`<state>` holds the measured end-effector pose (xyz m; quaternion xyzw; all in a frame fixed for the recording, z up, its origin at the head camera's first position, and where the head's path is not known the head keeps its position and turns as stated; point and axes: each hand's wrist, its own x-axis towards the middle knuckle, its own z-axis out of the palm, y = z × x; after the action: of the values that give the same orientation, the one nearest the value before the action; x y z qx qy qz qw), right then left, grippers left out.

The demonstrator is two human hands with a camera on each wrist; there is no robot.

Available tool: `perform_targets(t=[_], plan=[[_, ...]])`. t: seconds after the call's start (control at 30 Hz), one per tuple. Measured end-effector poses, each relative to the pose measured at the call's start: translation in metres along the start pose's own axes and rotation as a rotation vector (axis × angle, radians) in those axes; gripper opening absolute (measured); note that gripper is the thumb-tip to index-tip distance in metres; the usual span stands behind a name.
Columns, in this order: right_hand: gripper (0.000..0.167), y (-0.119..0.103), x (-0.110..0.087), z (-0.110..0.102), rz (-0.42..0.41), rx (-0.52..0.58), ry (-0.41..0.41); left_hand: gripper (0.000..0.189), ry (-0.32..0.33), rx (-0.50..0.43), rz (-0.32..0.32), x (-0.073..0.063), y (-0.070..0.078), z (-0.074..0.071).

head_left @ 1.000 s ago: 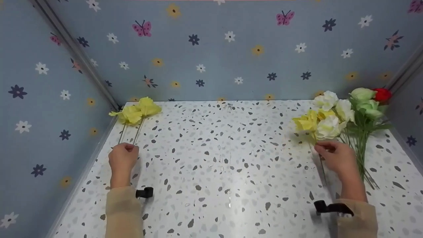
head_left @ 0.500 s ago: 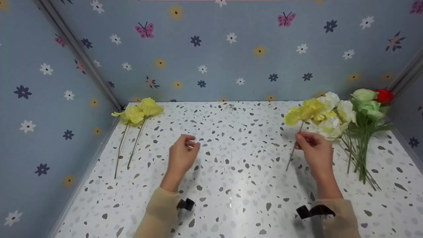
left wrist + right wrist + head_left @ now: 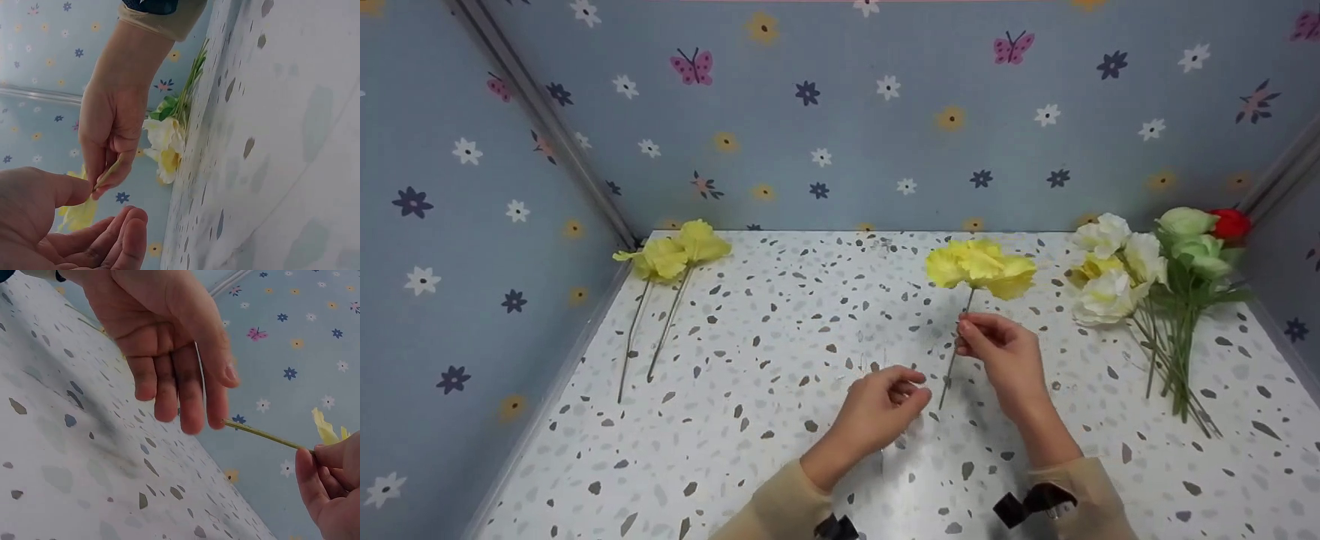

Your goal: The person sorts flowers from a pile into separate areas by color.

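Observation:
A yellow artificial flower (image 3: 979,266) is held above the speckled table by my right hand (image 3: 1009,364). Thumb and fingertips pinch its thin stem partway down, and the lower end points down and to the left. My left hand (image 3: 877,409) is just left of that stem end, fingers loosely bent, holding nothing. In the right wrist view the stem (image 3: 261,434) reaches toward the fingertips of the left hand (image 3: 169,343); whether it touches them I cannot tell. The left wrist view has the flower head (image 3: 79,216) partly hidden behind the left hand.
Two yellow flowers (image 3: 664,259) lie on the speckled table (image 3: 780,337) at the left. To the right lie white and yellow flowers (image 3: 1110,296), pale green ones (image 3: 1192,247) and a red one (image 3: 1231,223), stems toward me. Patterned panels (image 3: 870,112) rise behind and at the sides.
My left hand has let go of the two yellow flowers at the left and moved right. My right hand has lifted a yellow flower from the right-hand group and carried it left.

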<state>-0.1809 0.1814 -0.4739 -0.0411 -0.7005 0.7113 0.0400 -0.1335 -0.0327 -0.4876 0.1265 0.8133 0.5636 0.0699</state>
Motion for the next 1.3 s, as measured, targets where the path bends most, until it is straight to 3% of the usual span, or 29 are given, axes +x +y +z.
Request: perform_targets(t=[0.2,0.57,0.83,1.3], plan=[[0.022,0.000,-0.006,0.011,-0.021,0.101,-0.059,0.020,-0.066,-0.118,-0.035,-0.003,0.005,0.006],[0.025,-0.007,-0.007,0.010,0.016,0.051,-0.144,0.012,-0.079,-0.157,-0.029,-0.003,0.009,0.005],[0.024,-0.010,-0.011,0.011,0.028,0.021,-0.212,0.011,-0.061,-0.128,0.007,-0.003,0.008,0.001],[0.023,-0.013,-0.014,0.011,-0.010,0.026,-0.231,0.009,0.020,-0.037,0.060,-0.001,0.008,-0.003]])
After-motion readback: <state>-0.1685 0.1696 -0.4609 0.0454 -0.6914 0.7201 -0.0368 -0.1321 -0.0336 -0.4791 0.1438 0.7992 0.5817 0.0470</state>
